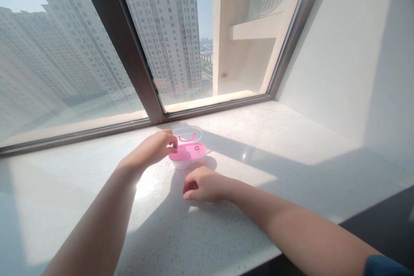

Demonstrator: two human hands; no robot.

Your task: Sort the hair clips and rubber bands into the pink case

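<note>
A small oval pink box (187,153) stands on the white stone windowsill (274,138), its clear lid (187,133) flipped up at the back. A tiny ring shows on the pink surface, and another small clear ring (167,163) lies on the sill beside the box. My left hand (152,148) rests at the box's left edge with its fingers curled and fingertips pinched at the rim near the lid. My right hand (203,184) lies on the sill just in front of the box, fingers curled under, holding nothing I can see.
A large window (155,51) with a dark frame (129,51) runs along the back of the sill. A white wall (355,64) closes the right side. The sill's front edge drops off at the lower right. Strong sunlight and shadows cross the surface.
</note>
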